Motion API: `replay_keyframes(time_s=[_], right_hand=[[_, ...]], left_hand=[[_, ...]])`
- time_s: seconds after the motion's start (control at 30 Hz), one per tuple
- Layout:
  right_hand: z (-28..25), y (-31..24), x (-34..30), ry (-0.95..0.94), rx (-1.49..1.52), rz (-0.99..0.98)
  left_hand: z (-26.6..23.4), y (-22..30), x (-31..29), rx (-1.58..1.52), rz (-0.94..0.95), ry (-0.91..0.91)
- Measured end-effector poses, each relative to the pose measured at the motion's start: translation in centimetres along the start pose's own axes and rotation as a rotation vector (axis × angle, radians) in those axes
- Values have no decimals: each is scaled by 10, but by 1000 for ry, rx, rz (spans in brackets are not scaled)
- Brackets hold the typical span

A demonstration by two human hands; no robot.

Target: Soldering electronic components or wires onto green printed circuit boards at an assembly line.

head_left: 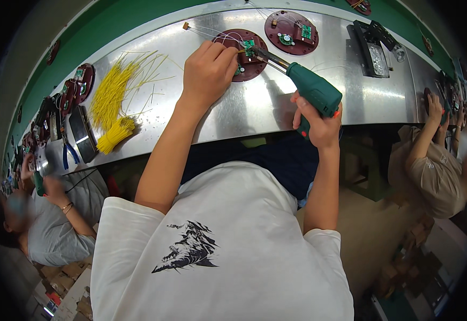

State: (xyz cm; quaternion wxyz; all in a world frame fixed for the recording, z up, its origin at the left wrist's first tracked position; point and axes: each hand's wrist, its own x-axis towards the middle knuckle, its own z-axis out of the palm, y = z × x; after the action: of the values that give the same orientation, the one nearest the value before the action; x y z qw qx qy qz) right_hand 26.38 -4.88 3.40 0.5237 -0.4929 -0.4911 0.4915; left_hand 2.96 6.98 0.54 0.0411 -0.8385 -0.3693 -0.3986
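Observation:
My right hand (320, 124) is wrapped round the handle of a green soldering gun (315, 88). The gun points up and to the left, its tip at a small green circuit board (249, 44) on a dark red round disc (254, 70). Close to that tip, the fingers of my left hand (206, 72) are pinched together on what looks like a thin yellow wire (241, 51). My left hand covers part of the disc's left side. Thin white wires run from the disc to a small brown connector (186, 25).
A second dark red disc (292, 33) lies to the right. Left stand a yellow wire heap (107, 93), a tied yellow bundle (117, 135) and blue-handled pliers (70, 154). Black lamp parts (370, 51) lie at the far right. Co-workers sit on both sides along the metal bench (217, 120).

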Motion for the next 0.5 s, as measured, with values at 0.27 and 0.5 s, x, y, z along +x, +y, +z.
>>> replay_keyframes(time_s=[0.27,0.5], right_hand=[[-3,-12,3,-27,-33,44],[-8,-13,4,-16,-40,119]], left_hand=[[1,0,0,11,-1,11],[-1,3,0,7,-8,-4]])
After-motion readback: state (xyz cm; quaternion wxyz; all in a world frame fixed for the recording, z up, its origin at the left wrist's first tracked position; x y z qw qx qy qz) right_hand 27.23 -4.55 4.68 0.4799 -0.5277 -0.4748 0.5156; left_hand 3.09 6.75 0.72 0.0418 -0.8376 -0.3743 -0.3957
